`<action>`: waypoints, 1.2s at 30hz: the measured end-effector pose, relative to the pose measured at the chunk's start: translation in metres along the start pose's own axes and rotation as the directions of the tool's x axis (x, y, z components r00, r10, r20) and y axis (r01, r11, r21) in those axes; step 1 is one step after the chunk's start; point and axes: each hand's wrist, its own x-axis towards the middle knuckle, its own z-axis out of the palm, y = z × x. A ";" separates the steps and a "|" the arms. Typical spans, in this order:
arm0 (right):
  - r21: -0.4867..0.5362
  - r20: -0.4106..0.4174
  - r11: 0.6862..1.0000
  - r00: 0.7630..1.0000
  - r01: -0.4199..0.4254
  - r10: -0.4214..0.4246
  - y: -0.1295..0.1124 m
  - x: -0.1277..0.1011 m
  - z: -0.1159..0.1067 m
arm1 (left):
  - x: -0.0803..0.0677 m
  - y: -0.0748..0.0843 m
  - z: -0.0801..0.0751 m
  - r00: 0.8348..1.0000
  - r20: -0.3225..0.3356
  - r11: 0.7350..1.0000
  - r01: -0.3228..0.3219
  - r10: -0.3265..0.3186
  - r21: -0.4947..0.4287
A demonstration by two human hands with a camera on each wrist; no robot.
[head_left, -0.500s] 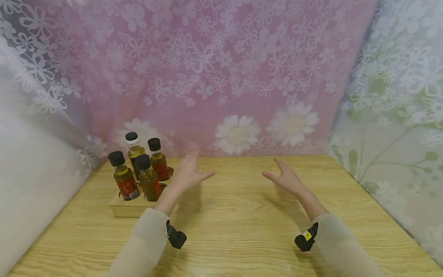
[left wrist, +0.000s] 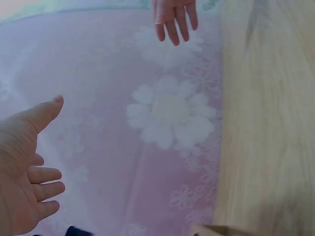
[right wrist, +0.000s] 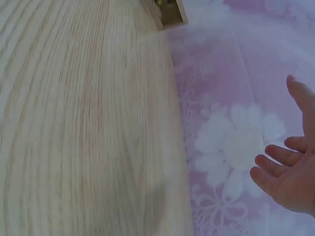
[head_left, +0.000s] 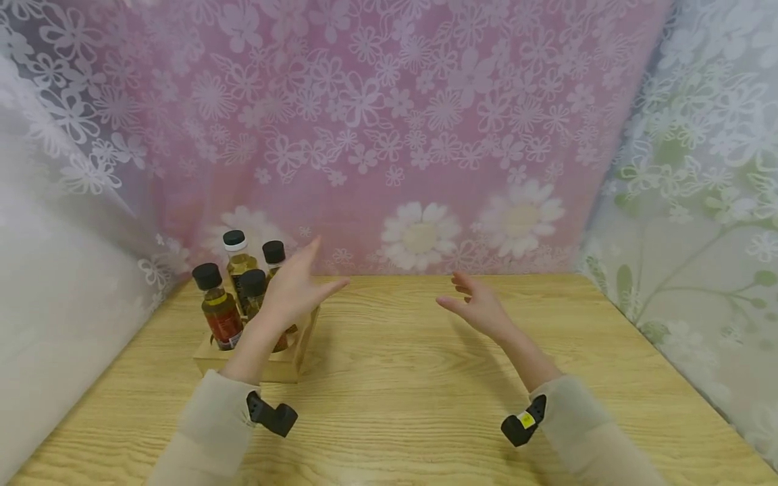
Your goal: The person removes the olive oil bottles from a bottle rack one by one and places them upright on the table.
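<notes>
My left hand (head_left: pixel 296 287) hovers with fingers spread and relaxed, holding nothing, right in front of the four bottles (head_left: pixel 220 314) that stand upright in the wooden holder (head_left: pixel 286 364) at the back left of the tabletop (head_left: pixel 413 378). My right hand (head_left: pixel 477 307) floats above the middle of the tabletop, well apart from the holder, fingers loosely curled and holding nothing. A pink flowered curtain (head_left: pixel 377 135) hangs behind.

Four bottles (head_left: pixel 220 307) in one wooden holder (head_left: pixel 292 361); one table (head_left: pixel 413 378); two hands (head_left: pixel 294 287).
</notes>
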 end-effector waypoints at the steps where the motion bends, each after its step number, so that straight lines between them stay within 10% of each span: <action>1: 0.017 0.001 1.000 1.000 0.005 -0.005 -0.003 0.000 0.002 | -0.001 -0.001 -0.006 1.000 -0.010 1.000 -0.001 0.001 -0.002; 18: 0.109 0.059 0.992 0.996 0.066 -0.072 -0.061 0.021 0.055 | -0.044 -0.068 -0.076 0.967 -0.213 0.990 0.141 -0.139 -0.007; 36: 0.094 0.220 0.993 0.971 0.077 -0.096 -0.085 0.028 0.133 | -0.075 -0.164 -0.065 0.942 0.154 0.942 0.318 -0.300 -0.111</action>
